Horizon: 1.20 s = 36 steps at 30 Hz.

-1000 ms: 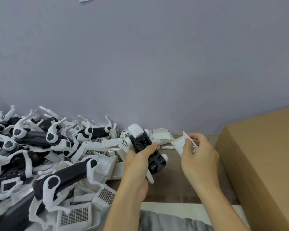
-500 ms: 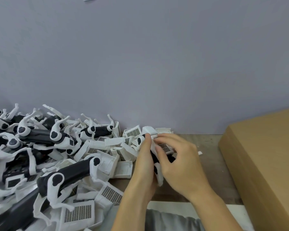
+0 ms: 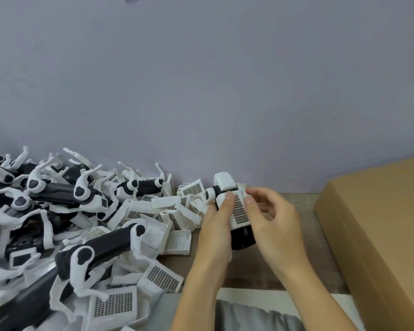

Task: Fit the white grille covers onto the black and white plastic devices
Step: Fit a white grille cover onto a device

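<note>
Cradling the black and white device [image 3: 234,211] above the wooden table [image 3: 304,211], the left hand [image 3: 215,225] grips it steady; the right hand [image 3: 273,216] pinches the white grille cover [image 3: 239,209] against its face, seemingly to seat it.

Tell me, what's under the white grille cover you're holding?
Under the white grille cover sits a black and white device, gripped by the left hand and the right hand. Its black end shows below. What lies directly beneath the cover is hidden.

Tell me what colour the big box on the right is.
Plain brown cardboard box, clearest in the head view.
</note>
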Available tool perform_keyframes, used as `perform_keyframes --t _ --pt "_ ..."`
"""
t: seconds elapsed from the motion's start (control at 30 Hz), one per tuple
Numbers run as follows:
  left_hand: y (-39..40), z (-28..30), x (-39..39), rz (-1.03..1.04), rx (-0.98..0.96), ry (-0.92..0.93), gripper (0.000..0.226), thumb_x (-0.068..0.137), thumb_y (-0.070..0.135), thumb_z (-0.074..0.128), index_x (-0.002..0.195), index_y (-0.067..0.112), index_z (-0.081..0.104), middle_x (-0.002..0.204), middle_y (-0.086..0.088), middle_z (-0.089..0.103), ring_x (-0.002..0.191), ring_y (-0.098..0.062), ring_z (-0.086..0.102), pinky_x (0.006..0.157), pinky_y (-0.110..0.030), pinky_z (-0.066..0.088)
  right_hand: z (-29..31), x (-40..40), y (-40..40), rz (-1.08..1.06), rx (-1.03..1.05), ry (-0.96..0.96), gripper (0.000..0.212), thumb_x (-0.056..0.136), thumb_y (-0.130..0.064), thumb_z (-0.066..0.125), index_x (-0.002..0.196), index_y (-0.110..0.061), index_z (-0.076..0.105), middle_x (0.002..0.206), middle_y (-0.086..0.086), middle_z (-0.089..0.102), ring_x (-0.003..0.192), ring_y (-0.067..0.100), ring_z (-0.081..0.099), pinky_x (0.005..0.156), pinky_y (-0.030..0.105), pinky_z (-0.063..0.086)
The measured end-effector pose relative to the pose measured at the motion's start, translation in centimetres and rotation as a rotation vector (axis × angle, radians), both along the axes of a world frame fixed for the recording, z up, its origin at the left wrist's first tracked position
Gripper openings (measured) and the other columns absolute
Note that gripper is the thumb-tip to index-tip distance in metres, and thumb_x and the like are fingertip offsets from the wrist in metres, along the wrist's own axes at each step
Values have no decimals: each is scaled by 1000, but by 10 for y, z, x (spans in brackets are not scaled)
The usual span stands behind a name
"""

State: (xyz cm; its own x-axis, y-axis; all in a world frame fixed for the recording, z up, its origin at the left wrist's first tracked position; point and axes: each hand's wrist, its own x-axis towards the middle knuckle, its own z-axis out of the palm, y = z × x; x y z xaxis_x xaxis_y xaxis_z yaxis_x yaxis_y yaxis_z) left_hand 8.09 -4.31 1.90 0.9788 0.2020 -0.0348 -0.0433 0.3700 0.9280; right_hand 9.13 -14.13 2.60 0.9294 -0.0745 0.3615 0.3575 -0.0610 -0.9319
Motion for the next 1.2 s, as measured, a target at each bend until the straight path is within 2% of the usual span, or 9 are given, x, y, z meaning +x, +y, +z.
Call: perform_keyframes --t 0.13,0.2,0.3,0.43,0.63,0.73,0.93,1.0,1.2 --pt "-2 -1 -2 -67 134 -69 20 98 25 61 108 13 72 99 -10 77 92 -24 75 71 -34 60 2 1 -7 163 127 299 32 102 -33 53 88 -21 80 86 3 78 83 19 75 72 35 59" --pt "-2 0 -3 -46 212 -104 14 95 21 66 105 15 74 97 -6 78 92 -21 75 73 -31 60 5 0 -10 219 146 361 35 101 -39 51 85 -27 80 84 7 78 81 23 76 74 41 60" --pt "-1 1 -2 30 258 -166 16 91 18 69 106 14 74 99 -2 78 96 -18 74 81 -29 60 6 1 -12 275 182 353 35 97 -45 53 86 -27 81 86 7 78 84 23 76 69 34 61" --pt "-3 4 -3 73 155 -169 23 96 21 60 107 6 74 97 -10 78 94 -23 74 78 -29 59 5 1 -8 208 204 195 36 84 -51 61 85 -21 82 83 4 78 82 18 76 68 28 60" --pt "-1 7 -4 196 292 -176 22 97 11 61 82 10 77 73 -4 75 68 -10 68 61 -23 55 -1 -1 0 102 114 120 34 86 -51 61 73 -26 80 70 -4 76 68 9 73 54 17 50" --pt "-3 8 -5 190 262 -140 21 97 17 63 84 12 78 78 -4 77 72 -12 72 65 -24 57 -1 1 -2 114 131 135 33 87 -51 62 77 -25 81 73 -4 77 71 9 74 56 16 52" --pt "-4 7 -4 103 67 -29 24 101 16 55 101 8 77 99 -17 76 101 -34 71 96 -53 54 -3 2 -5 237 46 190 18 98 -31 62 98 -25 79 90 -5 78 88 8 74 75 26 58" --pt "-4 7 -4 125 135 -29 24 102 13 53 99 11 77 96 -11 77 99 -29 73 96 -52 54 -4 3 -5 245 38 208 15 98 -24 63 102 -23 77 92 -6 78 90 8 74 80 30 59" --pt "-2 6 -5 227 314 -59 25 102 14 54 93 21 77 88 3 78 90 -14 73 87 -38 59 -2 0 -4 260 77 220 14 96 -22 65 102 -24 77 91 -6 79 88 8 75 74 23 58"
